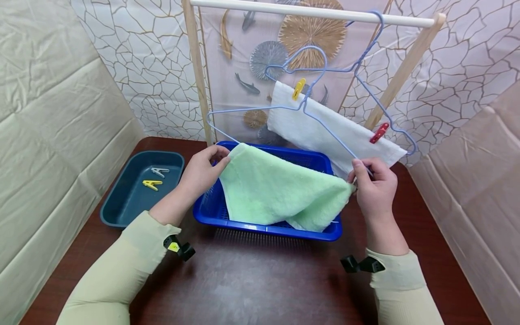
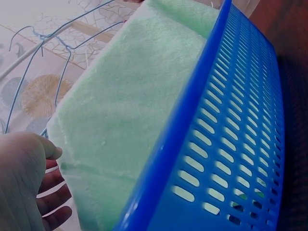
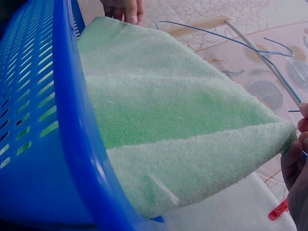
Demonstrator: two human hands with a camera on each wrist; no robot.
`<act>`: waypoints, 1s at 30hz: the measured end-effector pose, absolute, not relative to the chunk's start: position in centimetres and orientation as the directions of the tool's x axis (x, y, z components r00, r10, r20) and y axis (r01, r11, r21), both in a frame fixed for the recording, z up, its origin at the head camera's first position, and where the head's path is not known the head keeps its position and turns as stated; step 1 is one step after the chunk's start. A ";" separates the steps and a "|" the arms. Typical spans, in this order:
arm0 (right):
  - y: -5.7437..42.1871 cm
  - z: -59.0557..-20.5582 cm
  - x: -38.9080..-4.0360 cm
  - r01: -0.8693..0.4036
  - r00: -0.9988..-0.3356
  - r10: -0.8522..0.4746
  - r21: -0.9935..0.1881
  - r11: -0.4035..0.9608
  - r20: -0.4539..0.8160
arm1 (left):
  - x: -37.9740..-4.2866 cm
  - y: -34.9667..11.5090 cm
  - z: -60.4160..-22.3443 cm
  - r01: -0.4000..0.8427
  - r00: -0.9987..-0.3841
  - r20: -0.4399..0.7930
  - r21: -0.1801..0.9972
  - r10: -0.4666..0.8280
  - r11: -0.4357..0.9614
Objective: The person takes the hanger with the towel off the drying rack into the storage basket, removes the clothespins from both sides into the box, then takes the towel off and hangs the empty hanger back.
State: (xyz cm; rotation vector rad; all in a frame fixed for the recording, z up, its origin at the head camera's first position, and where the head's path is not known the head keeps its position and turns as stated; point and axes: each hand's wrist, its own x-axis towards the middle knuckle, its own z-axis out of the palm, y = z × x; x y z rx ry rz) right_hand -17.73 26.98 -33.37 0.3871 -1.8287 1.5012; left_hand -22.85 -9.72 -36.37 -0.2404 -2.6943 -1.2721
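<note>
A light green towel [image 1: 280,185] hangs along the lower side of a blue wire hanger [image 1: 280,107], covering its bottom bar. My left hand [image 1: 203,169] pinches the towel's upper left corner, thumb at the edge in the left wrist view. At the other end, my right hand [image 1: 375,187] grips the hanger's right corner together with the towel's corner. Below, the towel hangs down into a blue slotted basket [image 1: 260,228]. Behind it, a white towel [image 1: 325,119] hangs from a second blue hanger [image 1: 367,88], clipped by a yellow clothespin [image 1: 299,89] and a red clothespin [image 1: 379,133].
The second hanger hooks over the white rod [image 1: 308,12] of a wooden rack [image 1: 197,67]. At the left, a dark teal tray [image 1: 122,203] holds a grey clothespin [image 1: 160,172] and a yellow one. Fabric-like walls [image 1: 44,113] flank the brown table [image 1: 243,284].
</note>
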 end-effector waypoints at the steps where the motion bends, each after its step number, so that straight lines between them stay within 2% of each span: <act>1: 26.9 -33.3 -17.7 -0.636 -0.692 0.211 -0.721 0.275 0.691 | -22.9 -9.7 -36.3 0.213 -0.975 0.208 0.750 0.083 0.626; 12: 26.6 -33.3 -17.5 -0.616 -0.707 0.201 -0.730 0.296 0.678 | -23.0 -9.0 -35.2 0.257 -0.963 0.247 0.729 0.106 0.635; 30: 26.6 -33.5 -17.6 -0.603 -0.708 0.194 -0.724 0.334 0.679 | -22.8 -8.4 -34.8 0.247 -0.966 0.238 0.715 0.104 0.654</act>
